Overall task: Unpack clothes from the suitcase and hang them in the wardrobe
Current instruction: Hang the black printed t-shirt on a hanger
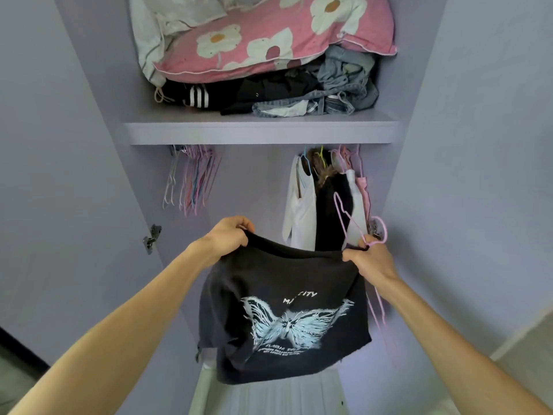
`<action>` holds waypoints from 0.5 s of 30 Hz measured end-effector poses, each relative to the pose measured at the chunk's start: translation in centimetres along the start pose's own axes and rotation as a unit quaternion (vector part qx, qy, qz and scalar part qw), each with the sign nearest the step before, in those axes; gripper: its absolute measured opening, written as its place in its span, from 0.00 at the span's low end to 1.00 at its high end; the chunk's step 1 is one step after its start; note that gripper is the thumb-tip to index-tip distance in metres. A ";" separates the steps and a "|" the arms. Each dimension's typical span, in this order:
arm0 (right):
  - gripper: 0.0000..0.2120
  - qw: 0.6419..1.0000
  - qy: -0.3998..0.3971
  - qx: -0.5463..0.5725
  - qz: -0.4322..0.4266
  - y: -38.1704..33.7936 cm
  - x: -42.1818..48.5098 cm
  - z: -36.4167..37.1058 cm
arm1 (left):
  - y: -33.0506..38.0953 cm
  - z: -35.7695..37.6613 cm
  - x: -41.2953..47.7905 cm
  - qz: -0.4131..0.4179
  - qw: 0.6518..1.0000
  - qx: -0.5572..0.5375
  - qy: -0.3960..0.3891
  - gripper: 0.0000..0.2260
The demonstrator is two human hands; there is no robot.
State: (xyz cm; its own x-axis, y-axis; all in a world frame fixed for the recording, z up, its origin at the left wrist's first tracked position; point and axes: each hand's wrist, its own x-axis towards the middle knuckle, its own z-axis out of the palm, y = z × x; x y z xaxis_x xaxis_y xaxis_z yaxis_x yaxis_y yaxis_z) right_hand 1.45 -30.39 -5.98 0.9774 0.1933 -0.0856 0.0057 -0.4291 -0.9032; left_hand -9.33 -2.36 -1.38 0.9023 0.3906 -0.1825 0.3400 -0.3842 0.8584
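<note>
Gripping black T-shirt printed "CITY", left hand, right hand with pink hanger.

Home bedroom storage: lilac wardrobe standing open, floral pillow lying on shelf, garments hanging beside spare hangers below

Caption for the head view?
Left hand and right hand hold a black shirt at the wardrobe; right also grips a pink hanger.

We see the left forearm at 7 o'clock and the right forearm at 5 o'clock, both bare to the frame's edge. The left hand and right hand are bare too.
</note>
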 end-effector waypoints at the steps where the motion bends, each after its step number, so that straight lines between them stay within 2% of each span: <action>1: 0.13 1.000 -0.007 0.007 0.000 0.3 0.1 -0.1 | 0.2 -0.4 0.0 -0.008 1.000 -0.006 -0.022 0.13; 4: 0.03 0.998 -0.026 -0.034 0.035 0.5 0.4 -0.1 | 0.8 -1.5 0.1 -0.030 0.997 -0.046 -0.051 0.13; 8: 0.05 0.992 -0.075 -0.073 0.067 0.7 0.5 0.4 | 1.8 -1.7 0.5 -0.029 0.997 -0.060 -0.033 0.12; 11: 0.09 0.979 -0.119 -0.147 0.079 1.2 0.5 0.6 | 2.7 -1.1 0.6 -0.004 0.998 -0.063 0.022 0.12; 13: 0.03 0.967 -0.148 -0.188 0.094 1.3 0.3 1.0 | 3.1 -0.7 0.8 0.020 0.997 -0.050 0.054 0.12; 14: 0.05 0.959 -0.164 -0.205 0.106 1.4 0.2 1.4 | 3.1 -0.6 0.9 0.034 0.996 -0.029 0.073 0.12; 15: 0.10 0.953 -0.176 -0.219 0.114 1.6 0.2 1.8 | 3.1 -0.5 1.0 0.051 0.994 0.005 0.093 0.13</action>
State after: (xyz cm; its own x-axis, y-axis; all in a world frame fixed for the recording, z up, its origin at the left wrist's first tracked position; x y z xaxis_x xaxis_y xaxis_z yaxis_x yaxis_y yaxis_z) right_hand 1.24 -29.45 -8.14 0.8329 0.3023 -0.4635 -0.0351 -0.8071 -0.5894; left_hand -7.52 -2.78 1.34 0.8675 0.4974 -0.0021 0.2533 -0.4381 0.8625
